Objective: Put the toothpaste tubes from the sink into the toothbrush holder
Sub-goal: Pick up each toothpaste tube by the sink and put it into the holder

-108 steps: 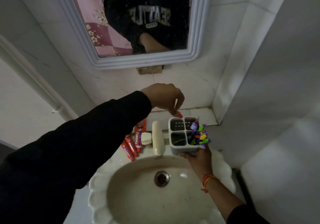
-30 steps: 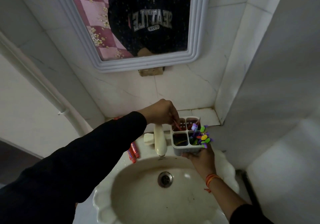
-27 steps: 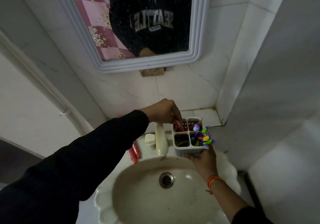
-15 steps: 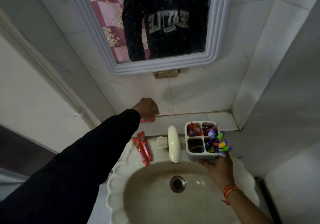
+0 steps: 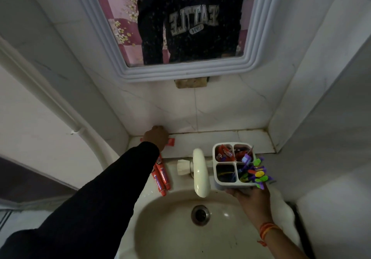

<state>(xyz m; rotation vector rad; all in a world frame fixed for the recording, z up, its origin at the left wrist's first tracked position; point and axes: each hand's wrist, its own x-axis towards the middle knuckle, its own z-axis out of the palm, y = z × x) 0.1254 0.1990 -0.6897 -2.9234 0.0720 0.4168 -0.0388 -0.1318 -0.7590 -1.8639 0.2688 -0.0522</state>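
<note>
currently left hand (image 5: pixel 156 136) curled over a red tube (image 5: pixel 171 141) on the back ledge, right hand (image 5: pixel 248 195) gripping the holder (image 5: pixel 234 165) beside the tap (image 5: pixel 200 173); two tubes (image 5: pixel 161 175) remain on the sink (image 5: pixel 148 197) rim; risk: tube catches crowded compartments, or holder tips.

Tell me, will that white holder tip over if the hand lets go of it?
Maybe. The white holder is propped on the sink rim by the right hand, and the colourful toothbrushes all lean out one corner, so it probably pulls that way. Tubes already fill its back compartments, adding weight. It looks like stiff plastic, so it shouldn't bend.
</note>
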